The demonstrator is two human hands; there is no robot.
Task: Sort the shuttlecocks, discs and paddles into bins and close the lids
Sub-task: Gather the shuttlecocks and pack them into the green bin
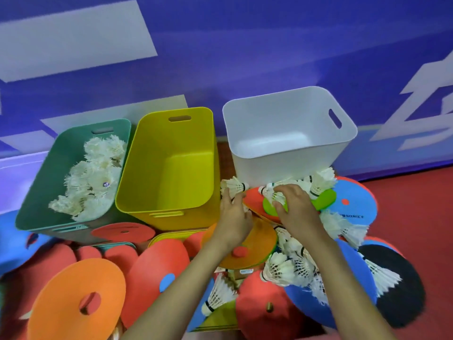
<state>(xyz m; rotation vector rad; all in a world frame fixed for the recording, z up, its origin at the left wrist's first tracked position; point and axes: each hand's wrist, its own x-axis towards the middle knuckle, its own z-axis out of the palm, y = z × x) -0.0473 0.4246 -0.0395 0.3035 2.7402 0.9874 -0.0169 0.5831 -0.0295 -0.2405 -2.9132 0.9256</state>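
Three bins stand in a row by the wall: a green bin [44, 182] holding several white shuttlecocks [93, 175], an empty yellow bin [196, 153] and an empty white bin [250, 168]. In front of the white bin my left hand [234, 217] grips a shuttlecock [232, 186]. My right hand [297, 204] pinches another shuttlecock [273, 195] lying on a green disc [326, 198] and a red disc [252, 200]. More shuttlecocks [289, 266] lie heaped below my right forearm.
Orange [73, 285] and red discs [157, 261], blue paddles [355, 207] and a black paddle [402, 285] cover the red floor around me. Bin lids [171, 235] lie in front of the yellow bin. A blue banner wall [220, 57] stands behind the bins.
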